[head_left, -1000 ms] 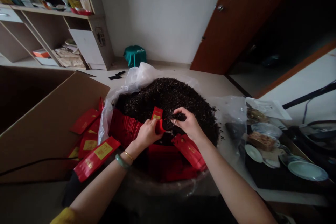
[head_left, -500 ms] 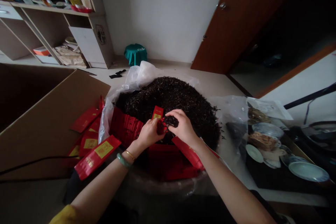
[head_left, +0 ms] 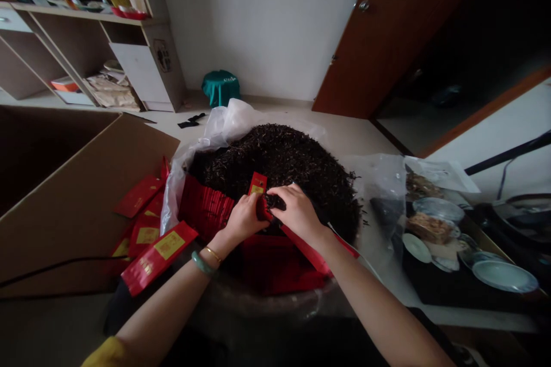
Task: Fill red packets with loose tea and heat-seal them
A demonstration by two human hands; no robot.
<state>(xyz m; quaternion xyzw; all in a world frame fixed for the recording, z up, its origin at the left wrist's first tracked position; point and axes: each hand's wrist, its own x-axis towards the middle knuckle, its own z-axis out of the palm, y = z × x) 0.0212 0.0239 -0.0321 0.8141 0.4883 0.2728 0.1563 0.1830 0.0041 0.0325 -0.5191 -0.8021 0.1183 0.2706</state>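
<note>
The left hand (head_left: 244, 219) grips a red tea packet (head_left: 262, 209) near its mouth, fingers closed around it. Just beside it, the right hand (head_left: 297, 215) has its fingers (head_left: 284, 195) bunched narrow on a pinch of dark loose tea (head_left: 273, 202) at the packet's opening. Both hands are over the near edge of a heap of black tea leaves (head_left: 275, 157) in a clear plastic bag (head_left: 219, 126) on the worktop (head_left: 344, 140). Loose red packets (head_left: 157, 258) lie to the left across the flap of an open cardboard box (head_left: 86, 200), and a packed row of red packets (head_left: 205, 209) stands against the heap.
</note>
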